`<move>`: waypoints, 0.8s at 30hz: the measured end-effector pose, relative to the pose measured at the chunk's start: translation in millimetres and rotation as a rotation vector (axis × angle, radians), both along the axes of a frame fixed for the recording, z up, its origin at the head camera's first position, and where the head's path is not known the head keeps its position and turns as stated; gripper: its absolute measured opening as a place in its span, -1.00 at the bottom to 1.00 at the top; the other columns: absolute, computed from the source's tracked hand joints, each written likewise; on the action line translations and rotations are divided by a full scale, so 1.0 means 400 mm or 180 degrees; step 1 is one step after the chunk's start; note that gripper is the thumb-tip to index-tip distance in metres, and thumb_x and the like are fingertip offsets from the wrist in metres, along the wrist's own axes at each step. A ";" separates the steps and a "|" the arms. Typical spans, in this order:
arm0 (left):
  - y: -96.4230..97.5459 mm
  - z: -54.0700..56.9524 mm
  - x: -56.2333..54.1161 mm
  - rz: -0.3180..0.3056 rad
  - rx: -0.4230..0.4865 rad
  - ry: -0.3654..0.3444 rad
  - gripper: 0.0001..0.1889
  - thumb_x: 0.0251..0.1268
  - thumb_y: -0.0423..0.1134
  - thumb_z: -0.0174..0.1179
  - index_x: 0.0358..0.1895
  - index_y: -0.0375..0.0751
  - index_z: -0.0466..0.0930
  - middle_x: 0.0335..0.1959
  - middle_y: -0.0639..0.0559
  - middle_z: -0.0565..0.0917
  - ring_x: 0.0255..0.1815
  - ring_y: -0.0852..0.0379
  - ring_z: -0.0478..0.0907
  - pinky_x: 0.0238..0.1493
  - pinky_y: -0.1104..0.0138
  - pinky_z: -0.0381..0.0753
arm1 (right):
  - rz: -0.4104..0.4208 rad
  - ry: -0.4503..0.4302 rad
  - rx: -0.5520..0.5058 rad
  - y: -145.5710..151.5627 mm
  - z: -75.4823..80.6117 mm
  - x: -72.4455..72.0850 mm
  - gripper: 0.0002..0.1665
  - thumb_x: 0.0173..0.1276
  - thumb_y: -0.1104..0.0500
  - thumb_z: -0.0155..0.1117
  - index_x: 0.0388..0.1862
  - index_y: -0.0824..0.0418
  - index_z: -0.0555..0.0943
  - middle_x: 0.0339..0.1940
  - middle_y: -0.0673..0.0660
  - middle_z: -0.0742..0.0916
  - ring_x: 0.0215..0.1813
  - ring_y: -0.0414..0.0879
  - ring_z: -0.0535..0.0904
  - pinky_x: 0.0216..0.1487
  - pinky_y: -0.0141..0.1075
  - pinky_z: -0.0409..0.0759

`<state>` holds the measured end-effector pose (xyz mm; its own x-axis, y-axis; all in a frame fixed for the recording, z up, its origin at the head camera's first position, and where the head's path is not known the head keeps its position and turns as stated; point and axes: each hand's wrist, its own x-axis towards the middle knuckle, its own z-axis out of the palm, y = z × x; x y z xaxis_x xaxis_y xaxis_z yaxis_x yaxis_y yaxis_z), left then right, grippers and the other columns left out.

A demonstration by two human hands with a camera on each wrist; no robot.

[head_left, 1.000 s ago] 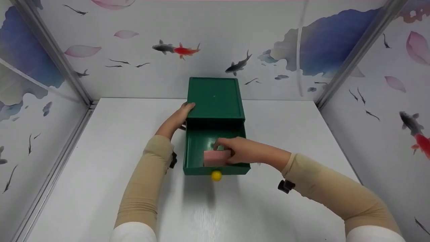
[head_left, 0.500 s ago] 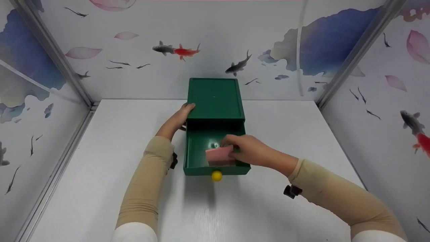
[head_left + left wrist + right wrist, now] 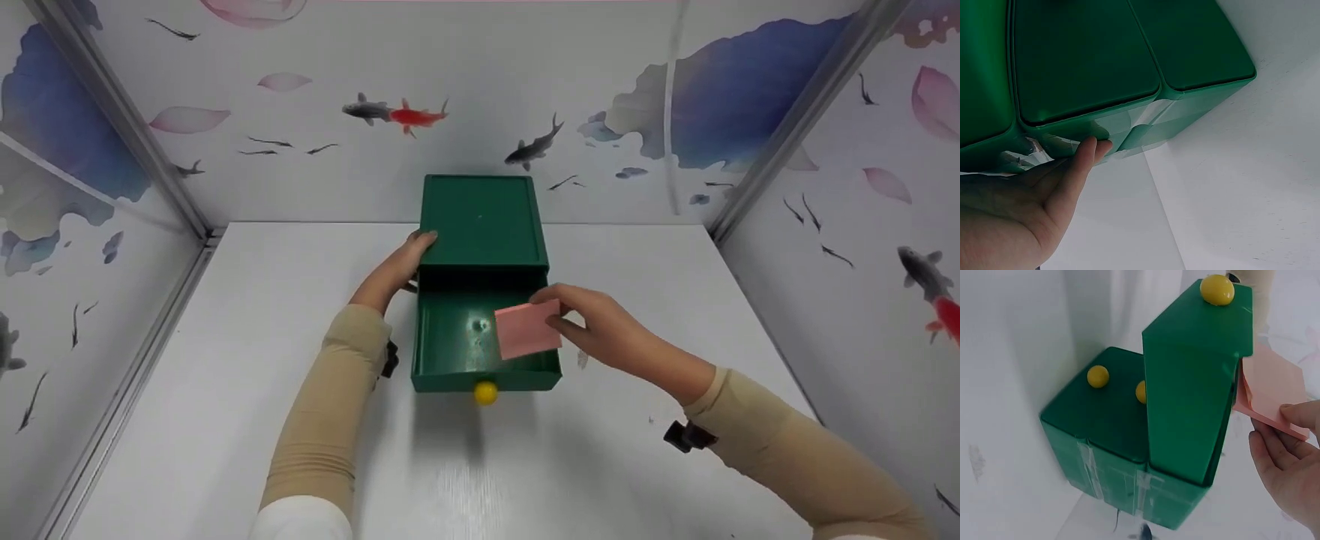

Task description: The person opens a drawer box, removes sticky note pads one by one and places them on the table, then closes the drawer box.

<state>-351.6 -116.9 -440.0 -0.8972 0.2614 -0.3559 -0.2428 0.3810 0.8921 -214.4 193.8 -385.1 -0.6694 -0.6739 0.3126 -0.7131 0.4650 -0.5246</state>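
Over the pulled-out drawer [image 3: 451, 334], the right hand [image 3: 604, 322] pinches a pink pad [image 3: 523, 331], higher than 1 s ago; the left hand [image 3: 406, 259], unclenched, touches the cabinet [image 3: 484, 221].

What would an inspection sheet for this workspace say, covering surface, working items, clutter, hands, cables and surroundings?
Surface: white tabletop, glossy, with a few small dark marks.
Job's things: green drawer cabinet with clear tape on its side; top drawer pulled out, yellow knob on its front; pink paper pad at the drawer's right rim, contact unclear.
Clutter: nothing seen.
Grippers: bare hands; left hand rests against the cabinet's side, right hand pinches the pad.
Cables: nothing seen.
Surroundings: white walls printed with fish and petals; metal strips along the corners.
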 end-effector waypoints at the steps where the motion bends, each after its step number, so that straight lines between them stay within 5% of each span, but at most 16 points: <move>1: 0.000 0.000 0.000 -0.0016 -0.0011 0.0007 -0.10 0.35 0.36 -0.34 0.58 -0.03 -0.41 0.41 -0.35 0.17 0.26 -0.27 0.33 0.21 -0.09 0.33 | -0.0021 0.0025 -0.0051 0.008 0.003 0.001 -0.60 0.35 0.46 0.22 0.11 0.17 0.50 0.00 0.04 0.67 -0.04 -0.10 0.60 -0.03 -0.22 0.60; 12: 0.000 -0.002 0.002 -0.0009 0.0009 0.0008 -0.13 0.38 0.34 -0.35 0.59 -0.02 -0.39 0.44 -0.34 0.14 0.26 -0.29 0.32 0.20 -0.11 0.32 | -0.0547 0.0033 -0.0160 0.079 0.017 0.006 -0.58 0.37 0.48 0.18 0.16 0.21 0.51 0.06 0.11 0.62 -0.03 -0.06 0.52 -0.05 -0.17 0.61; 24: 0.002 0.000 0.003 0.0014 0.0053 0.0004 -0.12 0.38 0.35 -0.34 0.59 -0.03 -0.37 0.40 -0.35 0.19 0.22 -0.27 0.34 0.19 -0.11 0.32 | -0.0855 -0.0128 -0.0118 0.143 -0.021 -0.006 -0.58 0.44 0.45 0.08 0.25 0.26 0.43 0.10 0.17 0.58 -0.01 -0.02 0.48 -0.05 -0.09 0.59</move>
<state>-350.4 -116.1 -439.9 -0.8989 0.2633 -0.3502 -0.2433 0.3649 0.8987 -216.8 251.0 -393.3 -0.8350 -0.4590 0.3034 -0.5450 0.6146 -0.5702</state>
